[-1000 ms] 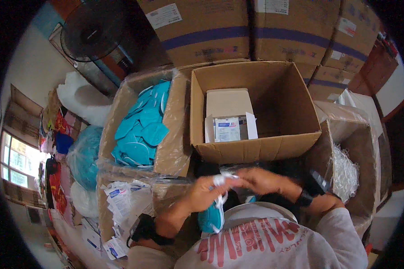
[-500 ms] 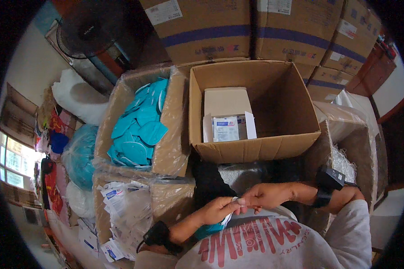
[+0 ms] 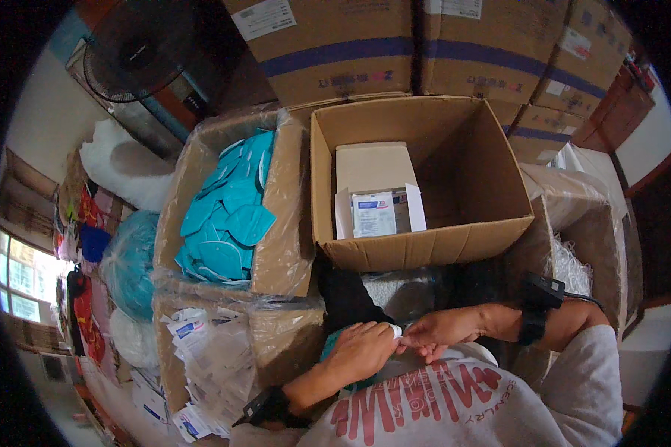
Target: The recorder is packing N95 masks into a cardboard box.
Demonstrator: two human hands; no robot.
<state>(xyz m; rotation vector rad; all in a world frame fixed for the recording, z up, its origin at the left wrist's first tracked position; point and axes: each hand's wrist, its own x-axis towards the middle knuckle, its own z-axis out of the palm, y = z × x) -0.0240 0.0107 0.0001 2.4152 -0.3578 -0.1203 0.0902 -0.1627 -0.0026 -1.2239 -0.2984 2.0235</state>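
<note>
My left hand point(image 3: 361, 352) is closed, back up, over a teal face mask point(image 3: 330, 343) in front of my lap. Most of that mask is hidden by the hand and wrist. From its fingertips sticks out a short end of white strap point(image 3: 397, 331). My right hand point(image 3: 446, 332) meets it there, thumb and forefinger pinched at the strap, its other fingers curled loosely. Ahead of the hands stands a large open carton point(image 3: 365, 257), holding a smaller box point(image 3: 371, 167) with white packets point(image 3: 374, 214). Left of it, another carton point(image 3: 285, 223) holds many teal masks point(image 3: 227, 205).
A plastic-lined carton point(image 3: 287, 328) at lower left holds printed white packets point(image 3: 194, 335). On the right, a carton point(image 3: 538, 223) contains white straps point(image 3: 570, 264). Stacked sealed cartons point(image 3: 335, 45) stand behind; a fan point(image 3: 138, 52) is at far left, above bagged teal masks point(image 3: 134, 249).
My left hand has turned palm-down and moved slightly right and forward, covering more of the mask. The white strap end now pokes out between both hands' fingertips.
</note>
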